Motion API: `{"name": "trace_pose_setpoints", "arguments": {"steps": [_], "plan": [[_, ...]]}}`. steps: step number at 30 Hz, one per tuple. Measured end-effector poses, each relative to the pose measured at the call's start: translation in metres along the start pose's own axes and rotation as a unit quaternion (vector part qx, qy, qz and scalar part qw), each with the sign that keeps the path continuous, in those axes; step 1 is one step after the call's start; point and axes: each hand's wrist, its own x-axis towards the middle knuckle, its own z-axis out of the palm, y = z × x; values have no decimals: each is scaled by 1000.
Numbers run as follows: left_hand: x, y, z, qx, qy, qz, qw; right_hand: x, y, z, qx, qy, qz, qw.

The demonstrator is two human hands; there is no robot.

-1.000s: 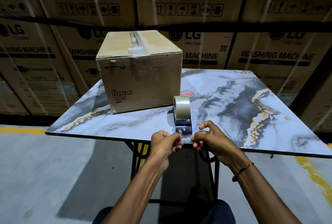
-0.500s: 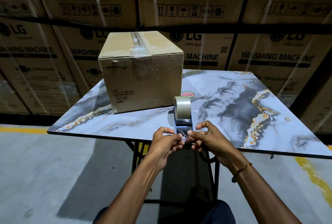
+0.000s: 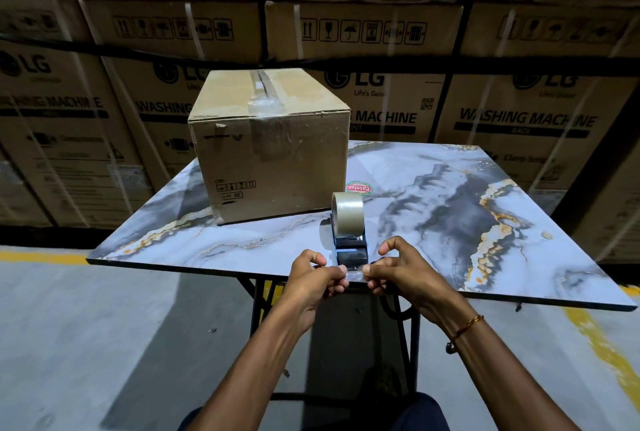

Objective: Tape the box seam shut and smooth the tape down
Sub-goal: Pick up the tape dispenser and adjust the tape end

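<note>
Head view: the free end of the tape (image 3: pixel 354 268) is pinched by both hands, left hand (image 3: pixel 316 275) and right hand (image 3: pixel 398 271), at the dispenser (image 3: pixel 350 233) on the desk (image 3: pixel 450 223). It should be drawn out straight (no twist) toward the box (image 3: pixel 273 146), far left, whose top seam (image 3: pixel 260 84) is to be covered.

Both hands (image 3: pixel 360 275) pinching tape end (image 3: pixel 354 270)

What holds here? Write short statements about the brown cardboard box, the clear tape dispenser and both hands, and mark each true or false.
1. The brown cardboard box sits on the marble-patterned table. True.
2. The clear tape roll on its dispenser lies on top of the box. False: it stands on the table, nearer the person.
3. The left hand and right hand pinch the tape end. True.
4. The right wrist is bare. False: it wears a thin bangle.
</note>
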Motion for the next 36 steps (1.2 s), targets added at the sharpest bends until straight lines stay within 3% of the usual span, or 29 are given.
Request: {"name": "trace_pose_setpoints", "arguments": {"steps": [9,24,29,36], "plan": [[0,6,3,114,-37,39,992,-1,1,1,-15,-7,-10,1000],[6,-1,4,36,-44,25,998,-1,4,8,-49,7,-29,998],[10,-2,2,13,-59,29,998,2,4,4,-18,-14,-23,999],[8,0,-6,-36,-81,-25,996,0,5,-1,20,-32,-15,999]]}}
